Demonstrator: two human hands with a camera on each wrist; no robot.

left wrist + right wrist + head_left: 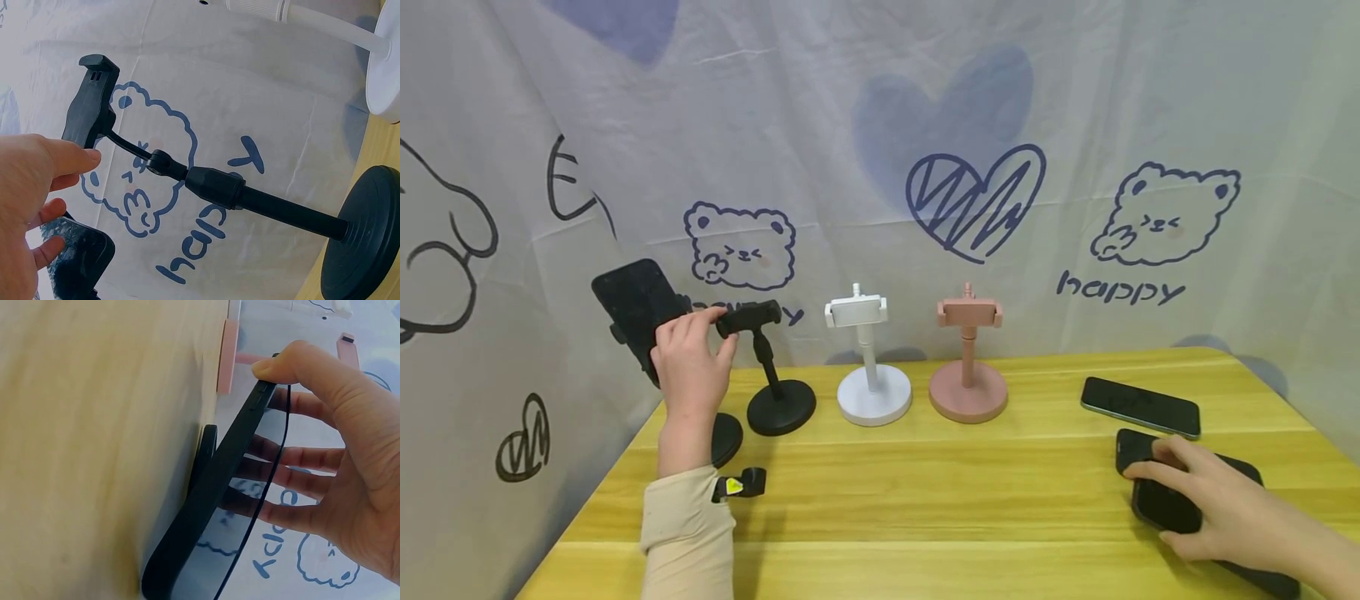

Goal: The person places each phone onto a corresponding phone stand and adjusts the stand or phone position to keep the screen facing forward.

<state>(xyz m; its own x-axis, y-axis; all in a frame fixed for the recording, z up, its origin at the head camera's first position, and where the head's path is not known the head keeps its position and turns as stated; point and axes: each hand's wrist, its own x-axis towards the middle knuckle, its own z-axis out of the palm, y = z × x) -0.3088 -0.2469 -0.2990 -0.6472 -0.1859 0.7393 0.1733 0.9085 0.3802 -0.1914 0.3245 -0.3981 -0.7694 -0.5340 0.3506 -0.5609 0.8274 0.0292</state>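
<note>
A yellow wood-grained table (940,492) spans six o'clock; a pale cloth (805,125) with printed hearts (976,204) hangs at twelve.

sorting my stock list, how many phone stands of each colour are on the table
Black stands: 2
White stand: 1
Pink stand: 1
Total: 4

Left forearm (684,442) partly hides 1 black base (726,440); right forearm (1317,540) cropped.
</note>
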